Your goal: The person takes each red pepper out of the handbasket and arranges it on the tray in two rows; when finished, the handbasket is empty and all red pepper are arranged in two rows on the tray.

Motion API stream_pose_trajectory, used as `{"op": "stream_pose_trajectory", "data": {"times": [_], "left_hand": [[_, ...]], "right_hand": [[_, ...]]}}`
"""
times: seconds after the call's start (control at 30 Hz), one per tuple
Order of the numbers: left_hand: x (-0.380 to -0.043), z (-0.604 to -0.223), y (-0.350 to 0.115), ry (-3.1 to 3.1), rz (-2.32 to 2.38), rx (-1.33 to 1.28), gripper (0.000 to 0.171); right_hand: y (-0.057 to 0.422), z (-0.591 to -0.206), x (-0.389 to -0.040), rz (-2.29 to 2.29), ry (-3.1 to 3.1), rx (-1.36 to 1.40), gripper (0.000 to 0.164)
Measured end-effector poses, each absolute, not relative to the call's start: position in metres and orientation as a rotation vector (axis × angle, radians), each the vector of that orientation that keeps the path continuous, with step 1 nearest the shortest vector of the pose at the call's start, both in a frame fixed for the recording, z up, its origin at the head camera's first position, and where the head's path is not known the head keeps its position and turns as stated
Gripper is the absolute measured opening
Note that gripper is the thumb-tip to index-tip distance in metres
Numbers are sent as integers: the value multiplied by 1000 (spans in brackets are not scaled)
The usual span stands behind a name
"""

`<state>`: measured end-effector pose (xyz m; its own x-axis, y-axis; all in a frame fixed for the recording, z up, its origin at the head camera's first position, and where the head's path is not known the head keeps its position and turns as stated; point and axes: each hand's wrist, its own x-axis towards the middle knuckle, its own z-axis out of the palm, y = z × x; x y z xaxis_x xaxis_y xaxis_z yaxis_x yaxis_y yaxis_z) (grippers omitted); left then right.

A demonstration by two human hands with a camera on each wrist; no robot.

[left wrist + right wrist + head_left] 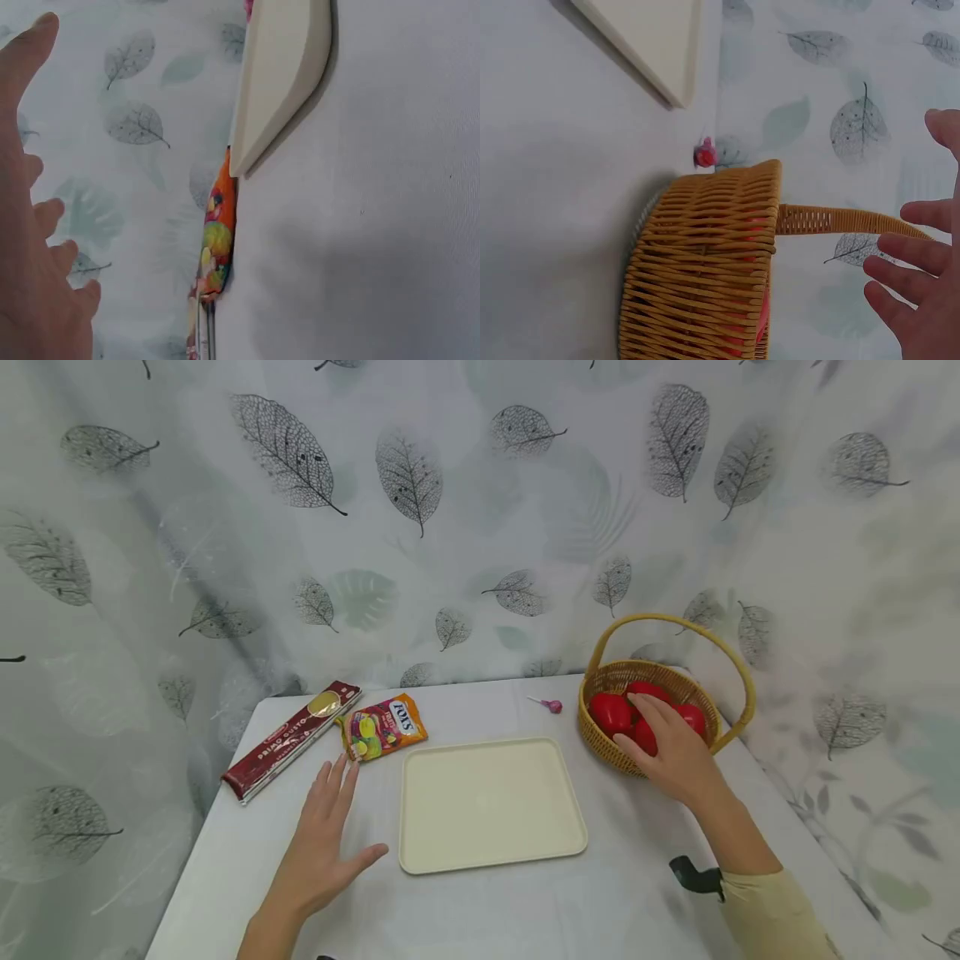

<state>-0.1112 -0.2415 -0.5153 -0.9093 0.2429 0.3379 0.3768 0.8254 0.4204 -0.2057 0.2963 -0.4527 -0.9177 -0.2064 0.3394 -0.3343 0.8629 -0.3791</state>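
Observation:
My right hand (pixel 678 760) is over the near side of a wicker basket (pixel 609 752), its fingers spread and holding nothing. Several glossy red, rounded things (pixel 611 713) lie in the basket; their exact kind is unclear, and the hand partly hides them. In the right wrist view the fingers (pixel 911 281) are apart from the basket rim. My left hand (pixel 318 843) hovers left of a cream rectangular tray (pixel 491 806), thumb held away from the fingers, nothing in it. Just beyond its fingertips lies an orange Fox's candy bag (pixel 382 727).
A long dark red Primo Gusto packet (pixel 292 742) lies at the table's left edge, beside the candy bag. A wrapped pink lollipop (pixel 553 706) sits between tray and basket at the back. The basket's tall handle (pixel 675 620) arches upward. A leaf-patterned curtain (pixel 480 527) hangs behind the white table (pixel 480 914).

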Motion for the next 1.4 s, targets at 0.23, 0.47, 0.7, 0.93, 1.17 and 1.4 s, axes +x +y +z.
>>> {"op": "stream_pose_trajectory", "data": {"times": [0.23, 0.47, 0.7, 0.93, 1.17, 1.4], "left_hand": [[-122, -530, -231, -2795, -853, -478, 123], [-126, -550, -222, -2764, -985, -524, 121], [-132, -570, -214, -2787, -1170, -452, 121], [-137, -582, -209, -2806, -1281, -430, 129], [-139, -587, -203, -2872, -1168, -457, 126], [-135, -594, -203, -2899, -856, -542, 120]], "right_hand": [[303, -449, -245, 624, -2854, 395, 70], [306, -451, -278, 547, -3018, 322, 79], [306, -457, -299, 610, -3058, 235, 73], [307, -464, -311, 651, -3120, 108, 78], [305, -466, -314, 575, -3155, 72, 87], [299, -470, -314, 594, -3139, -9, 87]]}}
